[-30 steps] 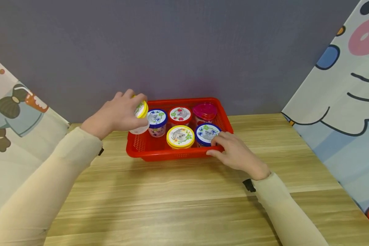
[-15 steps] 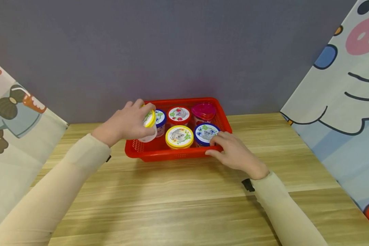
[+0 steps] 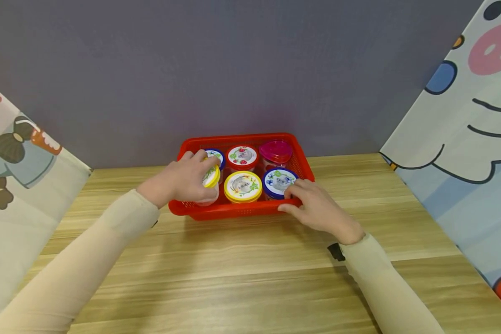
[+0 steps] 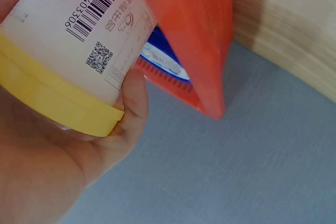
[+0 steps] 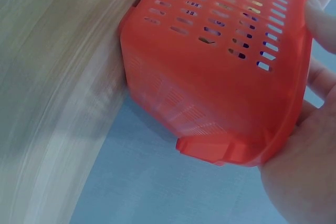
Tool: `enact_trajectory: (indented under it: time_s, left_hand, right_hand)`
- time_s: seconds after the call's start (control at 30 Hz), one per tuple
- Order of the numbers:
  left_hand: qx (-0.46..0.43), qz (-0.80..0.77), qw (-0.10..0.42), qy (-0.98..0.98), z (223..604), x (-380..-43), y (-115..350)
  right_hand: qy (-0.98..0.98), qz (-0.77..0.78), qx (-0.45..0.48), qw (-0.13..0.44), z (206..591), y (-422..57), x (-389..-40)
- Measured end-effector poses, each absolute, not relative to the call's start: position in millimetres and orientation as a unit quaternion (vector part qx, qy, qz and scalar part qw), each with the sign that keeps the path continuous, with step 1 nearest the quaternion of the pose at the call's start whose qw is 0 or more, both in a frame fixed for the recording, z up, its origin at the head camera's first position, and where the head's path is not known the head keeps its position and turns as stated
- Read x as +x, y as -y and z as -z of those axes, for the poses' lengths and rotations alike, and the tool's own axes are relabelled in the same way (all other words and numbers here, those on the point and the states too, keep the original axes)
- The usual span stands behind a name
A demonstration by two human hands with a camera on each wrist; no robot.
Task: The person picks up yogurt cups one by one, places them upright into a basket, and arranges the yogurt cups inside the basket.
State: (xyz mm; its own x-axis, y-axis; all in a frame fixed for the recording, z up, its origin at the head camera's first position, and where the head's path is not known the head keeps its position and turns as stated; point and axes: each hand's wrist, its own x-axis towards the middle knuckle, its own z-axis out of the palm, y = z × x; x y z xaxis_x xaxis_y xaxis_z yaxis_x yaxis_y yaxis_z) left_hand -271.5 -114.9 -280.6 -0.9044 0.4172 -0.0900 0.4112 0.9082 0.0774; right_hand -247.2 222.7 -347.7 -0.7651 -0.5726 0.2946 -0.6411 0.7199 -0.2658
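My left hand [image 3: 188,180] grips a translucent plastic tub [image 3: 209,194] with a yellow lid, its fingers spread over the lid's sides. The tub is tilted, at the front left corner of a red plastic basket [image 3: 229,212]. In the left wrist view a barcode label [image 4: 97,3] shows on the tub's wall. My right hand [image 3: 319,206] pinches the basket's front rim near its right corner, thumb outside, fingers inside. Beside the held tub stands another yellow-lidded tub [image 3: 243,186], then a blue-lidded tub [image 3: 278,180] near my right fingers.
Along the basket's back row are a blue-lidded tub [image 3: 218,156], a red-lidded tub [image 3: 242,157] and a tub with a pink lid [image 3: 276,151]. The basket stands on a wooden table [image 3: 250,278] against a grey wall [image 3: 242,69]. Cartoon-printed sheets [image 3: 476,139] flank both sides.
My left hand has carried the yellow-lidded tub rightward and down, from beyond the basket's left side into its front left corner. My right hand has stayed on the rim.
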Motion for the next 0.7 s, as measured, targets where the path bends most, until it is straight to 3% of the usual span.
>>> enact_trajectory:
  time_s: [0.7]
  left_hand:
    - [0.201,0.002,0.09,-0.975,304.0,-281.4,104.9]
  right_hand:
    - [0.924,-0.175,0.326,0.094,349.1,-223.4,-247.8]
